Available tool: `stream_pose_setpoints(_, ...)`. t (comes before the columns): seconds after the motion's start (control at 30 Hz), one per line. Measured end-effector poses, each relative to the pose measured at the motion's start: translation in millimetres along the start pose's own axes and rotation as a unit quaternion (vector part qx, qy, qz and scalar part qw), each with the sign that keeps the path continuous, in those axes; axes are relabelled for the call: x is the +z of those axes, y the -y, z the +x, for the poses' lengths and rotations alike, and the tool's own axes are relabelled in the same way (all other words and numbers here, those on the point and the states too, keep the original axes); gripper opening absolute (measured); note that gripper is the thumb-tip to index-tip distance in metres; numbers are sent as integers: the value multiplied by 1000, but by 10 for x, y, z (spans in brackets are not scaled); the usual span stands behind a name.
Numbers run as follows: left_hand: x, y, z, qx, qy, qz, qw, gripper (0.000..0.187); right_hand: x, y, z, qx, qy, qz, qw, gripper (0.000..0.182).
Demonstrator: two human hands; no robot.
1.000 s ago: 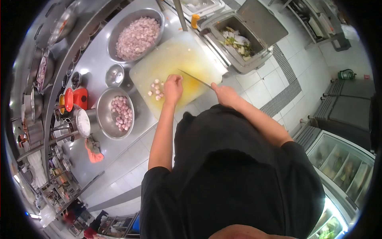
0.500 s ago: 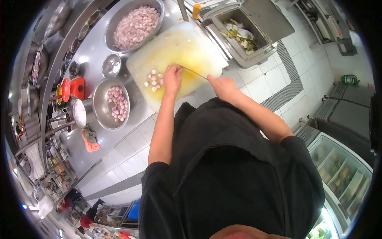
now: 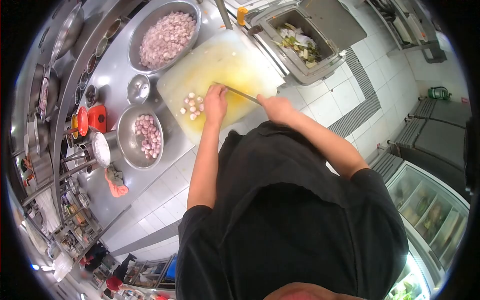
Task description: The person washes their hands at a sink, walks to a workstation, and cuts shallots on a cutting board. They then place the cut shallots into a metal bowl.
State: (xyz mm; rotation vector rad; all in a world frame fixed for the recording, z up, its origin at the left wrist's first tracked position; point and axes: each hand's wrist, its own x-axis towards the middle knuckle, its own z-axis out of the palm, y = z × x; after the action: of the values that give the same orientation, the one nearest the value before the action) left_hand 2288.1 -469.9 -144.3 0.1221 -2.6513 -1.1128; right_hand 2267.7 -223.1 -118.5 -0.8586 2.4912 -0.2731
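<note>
My right hand (image 3: 278, 108) is closed around the handle of a knife (image 3: 243, 95). Its narrow blade points left across the yellow-stained cutting board (image 3: 200, 65). At the blade's tip, my left hand (image 3: 216, 103) is closed with fingers pinched together against the board; whatever is in them is hidden. Several small peeled shallots (image 3: 192, 106), whitish to pink, lie on the board just left of that hand. Further left stands a steel bowl (image 3: 123, 145) partly filled with pinkish shallots (image 3: 148, 135).
A large basin (image 3: 131, 47) of peeled shallots stands beyond the board, near a small steel bowl (image 3: 138, 89). An open grey bin (image 3: 320, 75) with vegetable scraps is at the right. A cloth (image 3: 116, 182) lies near the table edge. People are in the far background.
The knife has turned slightly, so more of its blade shows. Both hands stay at nearly the same place on the board. The whole view has shifted a little.
</note>
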Motion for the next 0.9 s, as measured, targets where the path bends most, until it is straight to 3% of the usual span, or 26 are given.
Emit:
stream_pose_setpoints(0.13, 64, -17, 118, 41, 3, 27, 999, 7, -98, -55, -106, 38, 23, 3, 999, 37)
stream_pose_setpoints(0.27, 80, -2, 119, 5, 31, 10, 999, 7, -121, 30, -226, 51, 34, -20, 998, 37)
stream_pose_setpoints(0.33, 116, 4, 115, 27, 15, 13, 999, 6, -41, 25, -246, 21, -52, 0, 998, 36)
stream_pose_setpoints(0.43, 142, 14, 146, 35, 16, 21, 999, 6, -135, 121, -304, 24, -32, -64, 997, 34)
stream_pose_setpoints(0.9, 177, 63, 43, 29, -33, 7, 999, 7, -117, 147, -247, 3, -26, -39, 999, 30)
